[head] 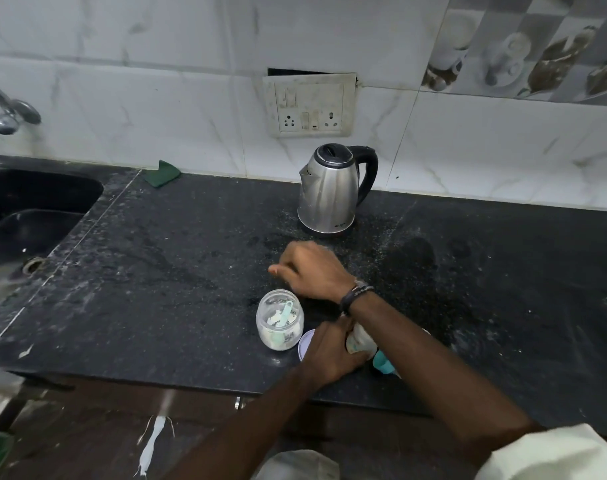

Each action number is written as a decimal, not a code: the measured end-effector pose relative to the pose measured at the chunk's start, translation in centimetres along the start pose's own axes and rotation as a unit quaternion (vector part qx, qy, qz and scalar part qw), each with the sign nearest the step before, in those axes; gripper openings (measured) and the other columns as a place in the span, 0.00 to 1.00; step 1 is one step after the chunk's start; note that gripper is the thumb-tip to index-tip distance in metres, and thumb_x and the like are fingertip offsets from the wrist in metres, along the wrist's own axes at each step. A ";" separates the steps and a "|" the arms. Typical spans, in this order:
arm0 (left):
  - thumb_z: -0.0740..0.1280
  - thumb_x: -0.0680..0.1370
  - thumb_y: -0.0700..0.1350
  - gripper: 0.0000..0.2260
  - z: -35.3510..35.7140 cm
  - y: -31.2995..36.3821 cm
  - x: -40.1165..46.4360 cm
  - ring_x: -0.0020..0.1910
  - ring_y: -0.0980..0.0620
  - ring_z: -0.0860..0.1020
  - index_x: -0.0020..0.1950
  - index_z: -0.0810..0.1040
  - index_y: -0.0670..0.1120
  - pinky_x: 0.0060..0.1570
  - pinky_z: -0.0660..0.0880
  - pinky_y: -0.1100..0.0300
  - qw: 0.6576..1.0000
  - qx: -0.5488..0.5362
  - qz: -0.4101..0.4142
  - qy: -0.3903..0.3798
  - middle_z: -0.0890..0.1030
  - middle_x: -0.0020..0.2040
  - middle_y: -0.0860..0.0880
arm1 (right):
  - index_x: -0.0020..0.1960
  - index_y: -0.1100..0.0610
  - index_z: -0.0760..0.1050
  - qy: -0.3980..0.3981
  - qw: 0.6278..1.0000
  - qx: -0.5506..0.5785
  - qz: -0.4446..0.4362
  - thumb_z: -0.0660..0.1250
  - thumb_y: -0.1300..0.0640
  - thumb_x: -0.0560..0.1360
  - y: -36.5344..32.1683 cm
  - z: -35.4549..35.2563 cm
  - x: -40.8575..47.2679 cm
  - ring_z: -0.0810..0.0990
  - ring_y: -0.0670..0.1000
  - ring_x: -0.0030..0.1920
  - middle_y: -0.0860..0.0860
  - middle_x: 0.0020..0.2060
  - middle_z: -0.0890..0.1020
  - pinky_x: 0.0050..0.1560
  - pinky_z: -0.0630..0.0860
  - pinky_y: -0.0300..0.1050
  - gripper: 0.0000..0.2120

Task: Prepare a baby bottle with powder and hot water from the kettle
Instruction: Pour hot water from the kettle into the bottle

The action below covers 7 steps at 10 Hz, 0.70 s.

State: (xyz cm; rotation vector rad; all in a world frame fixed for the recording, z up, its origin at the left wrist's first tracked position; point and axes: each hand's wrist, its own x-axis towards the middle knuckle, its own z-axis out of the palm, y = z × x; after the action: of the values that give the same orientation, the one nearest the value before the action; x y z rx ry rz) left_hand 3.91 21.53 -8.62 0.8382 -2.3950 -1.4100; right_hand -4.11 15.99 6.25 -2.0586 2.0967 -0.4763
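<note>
On the black counter (156, 271), left hand (326, 355) gripping the bottle (359, 341), right hand (312, 271) curled — grasp unclear — beyond the powder jar (279, 320).

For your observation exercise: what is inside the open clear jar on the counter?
The clear jar holds a layer of white powder and a pale green scoop leaning against its wall. The scoop's bowl is sunk in the powder, so whether it is filled cannot be seen.

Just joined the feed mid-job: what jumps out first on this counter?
The steel kettle stands at the back under the wall socket. Near the front edge, an open powder jar holds a scoop, and beside it the left hand grips the bottle while the right hand hovers above.
</note>
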 end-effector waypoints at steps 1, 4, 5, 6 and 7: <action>0.79 0.67 0.53 0.36 -0.3 0.3 0.3 0.59 0.62 0.80 0.71 0.74 0.43 0.60 0.78 0.59 1.000 0.011 -0.002 0.015 0.82 0.63 0.50 | 0.31 0.56 0.74 0.080 0.989 0.098 0.071 0.61 0.42 0.80 2.5 -1.3 0.8 0.74 0.51 0.29 0.51 0.28 0.78 0.32 0.73 0.49 0.24; 0.76 0.65 0.60 0.41 -0.7 1.1 0.5 0.63 0.57 0.79 0.75 0.69 0.48 0.62 0.77 0.56 0.999 -0.015 0.017 0.027 0.80 0.67 0.51 | 0.32 0.62 0.76 0.309 0.890 0.223 0.249 0.60 0.44 0.79 12.9 -6.5 5.8 0.77 0.60 0.31 0.56 0.28 0.80 0.32 0.76 0.52 0.26; 0.78 0.67 0.58 0.39 -0.7 1.1 0.4 0.63 0.57 0.79 0.75 0.70 0.48 0.62 0.77 0.57 0.999 -0.019 0.018 0.033 0.80 0.66 0.51 | 0.29 0.59 0.70 0.337 0.875 0.205 0.280 0.61 0.50 0.80 15.5 -8.4 8.3 0.71 0.56 0.32 0.56 0.29 0.76 0.34 0.64 0.46 0.23; 0.78 0.68 0.56 0.38 -0.7 1.2 0.4 0.63 0.57 0.79 0.75 0.70 0.47 0.62 0.77 0.59 0.999 -0.010 0.023 0.043 0.80 0.66 0.51 | 0.37 0.59 0.76 0.317 0.880 0.177 0.306 0.62 0.54 0.79 17.7 -9.4 10.6 0.79 0.60 0.43 0.60 0.42 0.83 0.39 0.68 0.45 0.14; 0.78 0.68 0.58 0.38 -0.9 1.6 0.3 0.62 0.58 0.80 0.74 0.70 0.48 0.60 0.77 0.60 0.999 -0.009 0.025 0.047 0.81 0.65 0.52 | 0.48 0.59 0.79 0.280 0.895 0.169 0.302 0.61 0.61 0.75 19.2 -9.9 12.3 0.80 0.59 0.55 0.58 0.53 0.82 0.52 0.76 0.48 0.09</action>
State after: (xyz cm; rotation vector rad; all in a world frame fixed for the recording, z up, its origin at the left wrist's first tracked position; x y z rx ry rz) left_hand 3.49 21.29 -6.85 0.8162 -2.3148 -1.3404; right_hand -25.91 4.82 10.30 -1.0617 2.5498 -1.3153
